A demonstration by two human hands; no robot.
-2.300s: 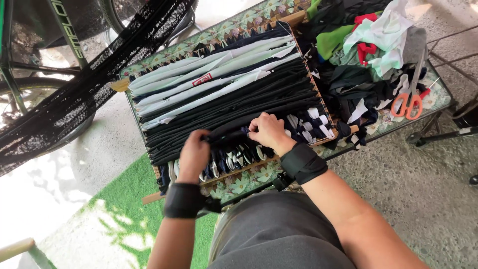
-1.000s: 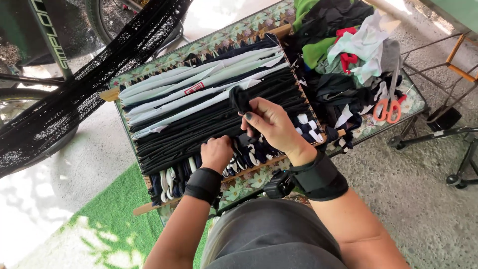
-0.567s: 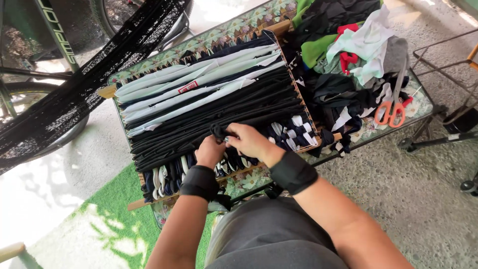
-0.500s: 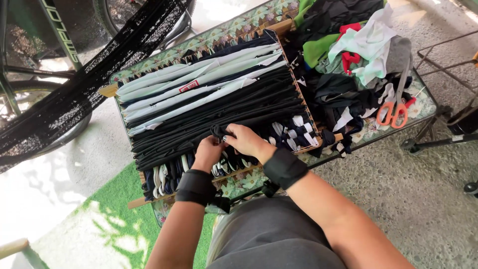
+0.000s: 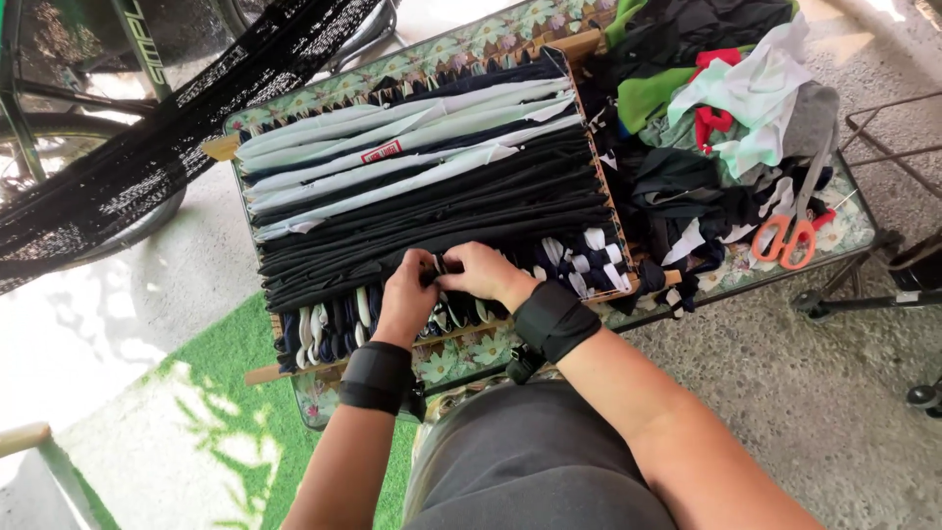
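Observation:
A wooden weaving frame [image 5: 589, 45] lies on a floral-topped table [image 5: 469, 355], strung with white and black fabric strips [image 5: 422, 191]. Along its near edge is a woven band of dark blue and white strips [image 5: 579, 263]. My left hand [image 5: 410, 292] and my right hand [image 5: 481, 274] meet at that band, fingers pinched together on a dark strip [image 5: 438, 272] among the weave. Both wrists wear black bands.
A heap of cloth scraps [image 5: 721, 108] in black, green, red and pale colours fills the table's right side, with orange-handled scissors [image 5: 795, 231] on it. A black net hammock [image 5: 147, 147] and a bicycle wheel are at the left. Green turf mat [image 5: 226, 432] lies below.
My right hand, raised with a dark strip a second ago, has come down to the woven band beside my left hand. The view has shifted slightly.

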